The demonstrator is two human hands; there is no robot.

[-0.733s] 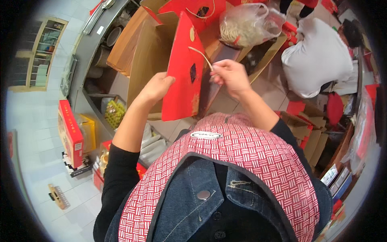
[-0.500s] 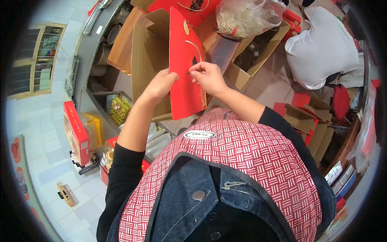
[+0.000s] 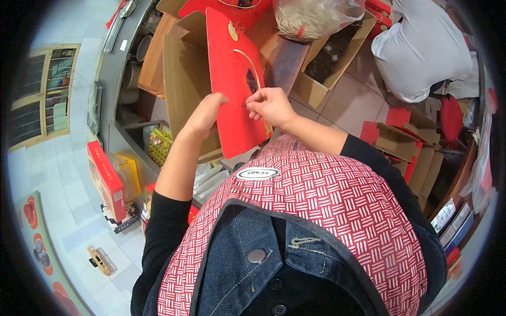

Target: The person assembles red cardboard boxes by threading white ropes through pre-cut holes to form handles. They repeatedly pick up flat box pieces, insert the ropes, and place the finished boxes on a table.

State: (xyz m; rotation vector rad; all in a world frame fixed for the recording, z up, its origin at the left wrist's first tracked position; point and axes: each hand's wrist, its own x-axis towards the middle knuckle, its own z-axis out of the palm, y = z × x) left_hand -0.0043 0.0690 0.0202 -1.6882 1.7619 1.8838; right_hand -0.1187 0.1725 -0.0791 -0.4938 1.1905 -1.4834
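Observation:
A red gift box [image 3: 227,124] of card stands tilted in front of me, with a pale twisted cord handle [image 3: 252,62] on its right side. Beside the cord are a dark printed patch and a gold tag [image 3: 233,31] near the far end. My left hand [image 3: 205,117] grips the box's left edge, thumb on the red face. My right hand [image 3: 271,109] is pinched against the cord side, near a small dark slot or mark. Whatever sits between those fingertips is too small to make out.
Behind the gift box is an open brown carton [image 3: 184,79]. A clear bag of pale cords [image 3: 311,20] lies beyond, beside another carton [image 3: 317,87]. At the right, a person in a white top [image 3: 421,52] bends over near red-and-brown cartons [image 3: 406,139]. A red package [image 3: 108,176] stands left.
The gift box and both hands have shifted slightly left in the view, which has itself turned a little. My left hand keeps its grip and my right fingers stay pinched at the cord side.

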